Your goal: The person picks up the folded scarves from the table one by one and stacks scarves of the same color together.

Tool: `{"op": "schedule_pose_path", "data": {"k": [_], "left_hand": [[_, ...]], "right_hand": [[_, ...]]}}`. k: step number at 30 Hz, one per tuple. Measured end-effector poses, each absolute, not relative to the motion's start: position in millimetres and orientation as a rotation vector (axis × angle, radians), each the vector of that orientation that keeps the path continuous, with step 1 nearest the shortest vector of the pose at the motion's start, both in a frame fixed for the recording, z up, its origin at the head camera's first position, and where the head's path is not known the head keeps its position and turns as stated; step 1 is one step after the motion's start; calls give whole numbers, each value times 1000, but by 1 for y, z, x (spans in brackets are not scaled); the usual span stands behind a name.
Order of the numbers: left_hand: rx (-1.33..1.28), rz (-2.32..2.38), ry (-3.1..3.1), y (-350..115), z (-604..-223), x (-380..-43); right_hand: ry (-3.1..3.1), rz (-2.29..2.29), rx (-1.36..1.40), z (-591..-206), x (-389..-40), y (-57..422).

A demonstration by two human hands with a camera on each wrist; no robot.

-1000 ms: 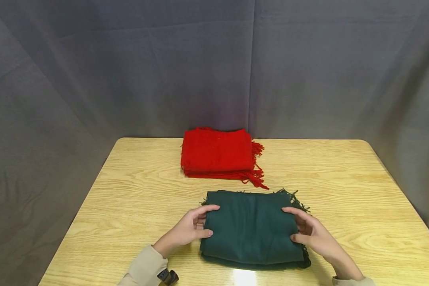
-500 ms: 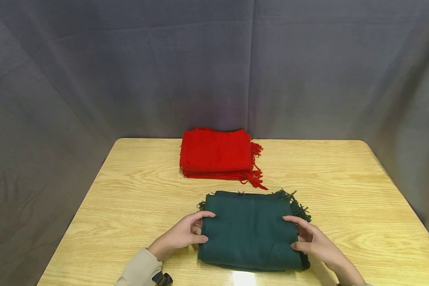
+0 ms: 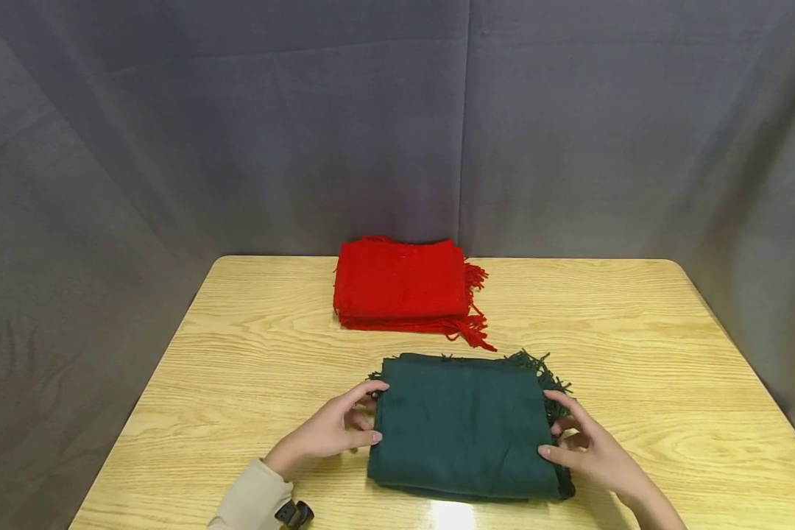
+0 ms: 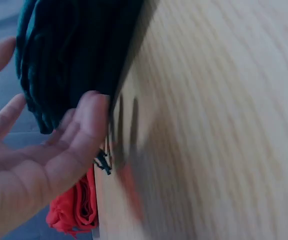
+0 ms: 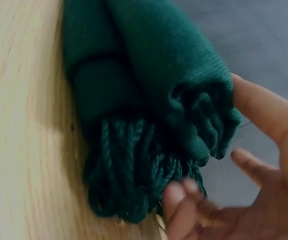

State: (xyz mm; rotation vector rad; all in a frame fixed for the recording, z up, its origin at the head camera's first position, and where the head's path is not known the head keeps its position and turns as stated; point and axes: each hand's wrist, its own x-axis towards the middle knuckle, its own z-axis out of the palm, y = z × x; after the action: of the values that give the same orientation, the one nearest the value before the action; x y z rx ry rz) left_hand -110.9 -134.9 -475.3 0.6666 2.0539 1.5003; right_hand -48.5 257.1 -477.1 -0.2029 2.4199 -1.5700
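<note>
A dark green folded scarf point(image 3: 464, 427) with fringe lies flat on the table near the front. At its left edge is my left hand point(image 3: 334, 427), thumb and index tips by the border and fingers spread. In the left wrist view, the fingers of this hand point(image 4: 49, 160) curve loosely beside the folded layers without gripping them. My right hand point(image 3: 589, 449) is at the opposite edge. The right wrist view has its thumb against the upper fold and its other fingers, loosely bent, by the twisted fringe point(image 5: 126, 170).
A red folded scarf point(image 3: 400, 283) with fringe on its right side lies behind the green one. The wooden table point(image 3: 649, 353) has grey curtains point(image 3: 371, 132) behind it and at both sides. A beige sleeve point(image 3: 255, 497) covers my left forearm.
Both hands have drawn outward, from reaching over the top of the green scarf to its side edges. The green scarf has shifted slightly left and lies flatter. The red scarf stays put.
</note>
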Motion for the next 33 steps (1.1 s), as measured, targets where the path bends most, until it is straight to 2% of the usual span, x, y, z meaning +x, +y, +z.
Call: {"op": "schedule_pose_path", "data": {"k": [9, 24, 33], "left_hand": [[502, 1490, 1931, -131, -479, -115], [660, 1676, 1797, -124, -488, -122], [557, 1708, 1760, -122, -485, -125]], "right_hand": [[2374, -1461, -138, -480, -52, 259], [2181, -1717, -370, -490, -53, 255], [1962, -1782, -398, -488, -58, 250]]}}
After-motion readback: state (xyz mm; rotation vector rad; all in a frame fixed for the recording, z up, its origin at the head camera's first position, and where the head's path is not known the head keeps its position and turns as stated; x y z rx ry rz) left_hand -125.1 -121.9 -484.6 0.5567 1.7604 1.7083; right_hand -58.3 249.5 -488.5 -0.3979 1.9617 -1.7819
